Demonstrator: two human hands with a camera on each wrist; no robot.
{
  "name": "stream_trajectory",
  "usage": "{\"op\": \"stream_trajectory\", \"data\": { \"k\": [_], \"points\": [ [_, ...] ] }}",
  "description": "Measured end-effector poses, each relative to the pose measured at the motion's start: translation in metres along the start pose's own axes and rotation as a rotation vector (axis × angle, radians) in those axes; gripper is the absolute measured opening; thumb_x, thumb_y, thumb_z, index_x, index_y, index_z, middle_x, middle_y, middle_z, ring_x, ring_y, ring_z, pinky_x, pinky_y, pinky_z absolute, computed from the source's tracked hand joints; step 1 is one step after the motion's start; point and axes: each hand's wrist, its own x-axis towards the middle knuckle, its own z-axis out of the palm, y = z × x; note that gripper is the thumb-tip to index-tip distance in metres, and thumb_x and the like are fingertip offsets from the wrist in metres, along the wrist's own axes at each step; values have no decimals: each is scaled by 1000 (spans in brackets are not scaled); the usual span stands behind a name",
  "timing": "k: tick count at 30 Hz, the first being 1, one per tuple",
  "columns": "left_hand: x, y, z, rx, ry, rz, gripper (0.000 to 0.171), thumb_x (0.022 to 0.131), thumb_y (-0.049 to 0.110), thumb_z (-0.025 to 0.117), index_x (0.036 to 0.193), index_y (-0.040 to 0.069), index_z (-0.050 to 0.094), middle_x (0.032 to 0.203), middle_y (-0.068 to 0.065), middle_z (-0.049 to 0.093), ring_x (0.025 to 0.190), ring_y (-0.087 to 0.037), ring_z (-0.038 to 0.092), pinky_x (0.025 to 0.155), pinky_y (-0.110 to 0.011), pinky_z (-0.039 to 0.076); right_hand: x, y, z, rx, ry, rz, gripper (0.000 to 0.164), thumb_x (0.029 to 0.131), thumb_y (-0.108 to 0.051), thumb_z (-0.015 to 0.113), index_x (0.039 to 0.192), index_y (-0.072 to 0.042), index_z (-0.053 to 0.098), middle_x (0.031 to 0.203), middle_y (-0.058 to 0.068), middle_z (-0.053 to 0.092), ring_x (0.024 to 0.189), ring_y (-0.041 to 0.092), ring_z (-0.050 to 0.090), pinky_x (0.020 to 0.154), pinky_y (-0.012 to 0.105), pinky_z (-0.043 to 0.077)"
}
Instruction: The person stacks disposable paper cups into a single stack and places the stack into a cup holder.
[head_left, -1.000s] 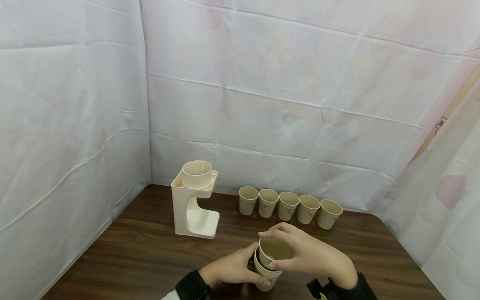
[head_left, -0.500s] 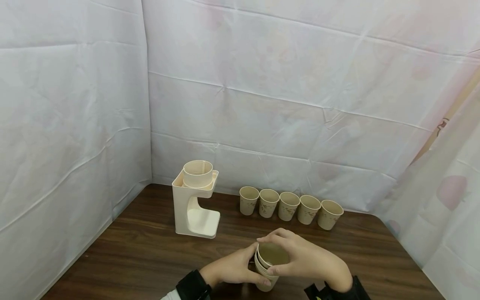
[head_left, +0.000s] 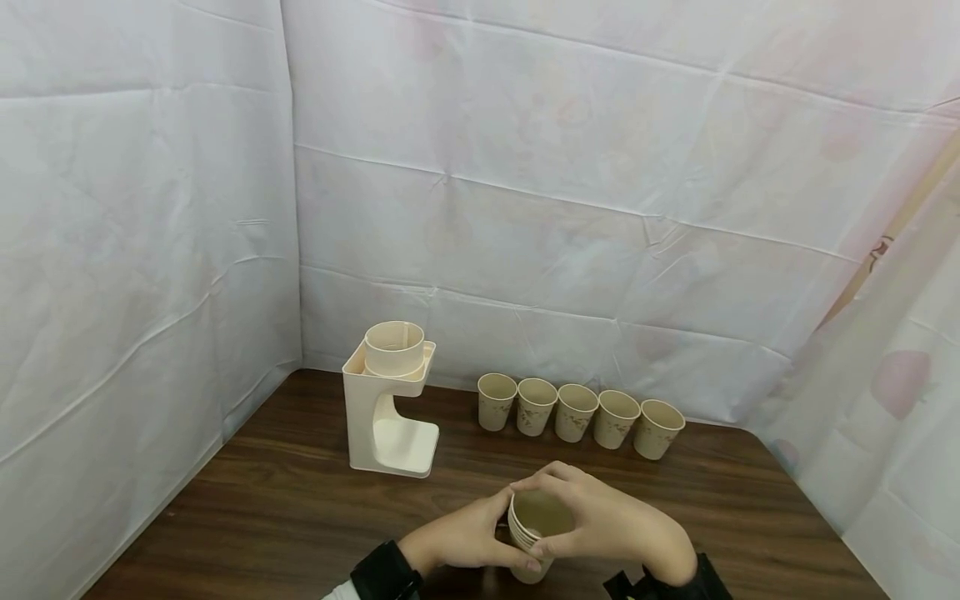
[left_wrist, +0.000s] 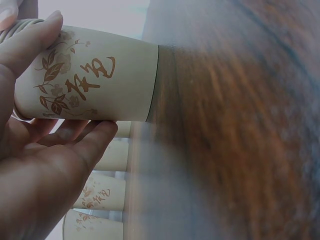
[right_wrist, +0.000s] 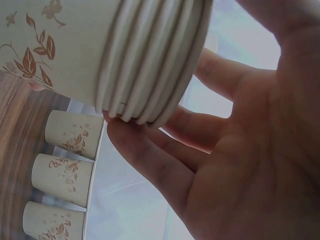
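A stack of nested beige paper cups (head_left: 542, 512) stands upright on the wooden table near its front. My left hand (head_left: 467, 533) grips the stack from the left, thumb on one side and fingers on the other, as the left wrist view shows around the printed cup wall (left_wrist: 100, 80). At the top, my right hand (head_left: 618, 517) holds the rims, with its fingers (right_wrist: 145, 150) against the far side in the right wrist view. Several rims (right_wrist: 150, 65) sit close together there. Part of the stack's right side is hidden behind the right hand.
Several single paper cups (head_left: 576, 412) stand in a row at the back of the table (head_left: 285, 500). Left of them is a cream C-shaped stand (head_left: 362, 421) with a round holder (head_left: 394, 358) on top. White cloth (head_left: 525, 167) hangs behind and to both sides.
My right hand has lowered the top cup into the stack, so its rim now sits close on the others. The left hand has stayed in place around the stack.
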Motion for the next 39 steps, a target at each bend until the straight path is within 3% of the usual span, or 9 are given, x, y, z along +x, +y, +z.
{"op": "stream_trajectory", "data": {
  "k": [11,31,39],
  "points": [
    [-1,1,1,44,37,-15,84,79,41,72,144,24,22,128,5,53,114,-8,47,98,-30,40,-1,-1,-1,0,-4,19,60,81,-55,63,132,-26,48,120,-7,53,111,10,48,89,42,48],
    [2,-4,0,23,12,27,84,81,42,70,146,24,18,131,6,50,116,-9,45,100,-31,39,-1,0,-2,-5,-10,33,60,82,-55,62,132,-25,48,123,-7,52,112,9,47,90,43,48],
    [2,-3,0,20,19,16,76,80,40,71,140,28,26,127,8,52,115,-7,46,99,-34,39,-5,1,-5,-14,8,44,57,83,-53,62,131,-25,49,124,-9,52,110,10,49,87,39,49]
  ]
}}
